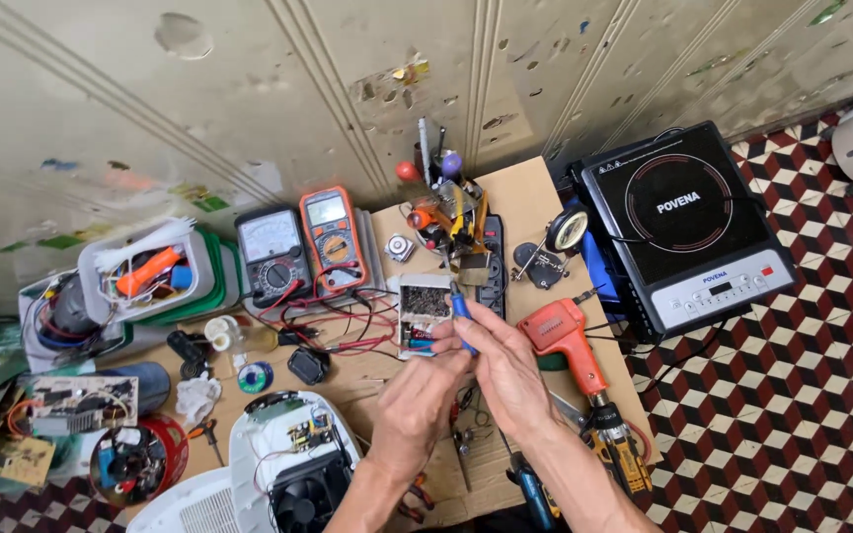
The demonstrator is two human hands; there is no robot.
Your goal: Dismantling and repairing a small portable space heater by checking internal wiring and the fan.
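Observation:
My left hand (422, 400) and my right hand (504, 367) meet over the middle of a cardboard-covered bench (525, 197). The right hand grips a blue-handled tool (462, 314) whose tip points up at a small white circuit module (423, 308) lying just beyond the fingers. The left hand's fingers are curled next to the tool's lower end, at the module's near edge; I cannot see anything held in them. Red and black test leads (352, 321) trail left of the module.
Two multimeters, a dark one (271, 255) and an orange one (332, 237), lean at the back. An orange desoldering gun (570, 341) lies right of my hands. A black induction cooker (685, 222) sits on the right. An opened white appliance (293, 464) lies near left.

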